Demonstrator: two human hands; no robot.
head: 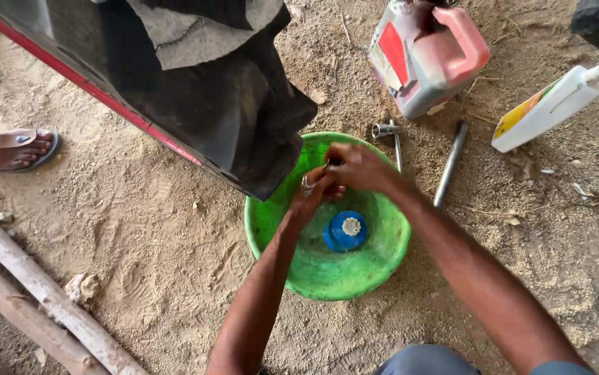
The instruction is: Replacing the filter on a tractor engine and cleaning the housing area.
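A small metal part (327,167) is being held over the far rim of a green bowl (272,229), pinched between both hands; it is too small and too covered to tell what it is. The left hand (317,191) is curling its grip around the part from the near side, with a ring showing on one finger. The right hand (358,167) is clenching onto it from the far right, fingers folded over the top. The two hands are touching each other above the bowl.

The bowl is sitting on sandy ground (160,229), roughly in the middle of the scene. Inside it, a blue cap (345,230) with a pale toothed centre is lying on the bottom, just near of the hands and apart from them.

Just beyond the bowl's far right rim, a socket wrench (390,135) is lying on the sand, and a plain metal rod (450,163) is lying to the right of it, angled toward the far side. Farther off, a red jug (428,52) with a handle is resting on the ground, and a white bottle (546,107) with a yellow and green label is lying on its side at the far right.

To the left, a dark panel (230,104) with a red edge is hanging over the bowl's left rim. At the left edge, someone else's foot in a sandal (18,149) is standing on the sand, and pale wooden poles (35,292) are lying at the near left.
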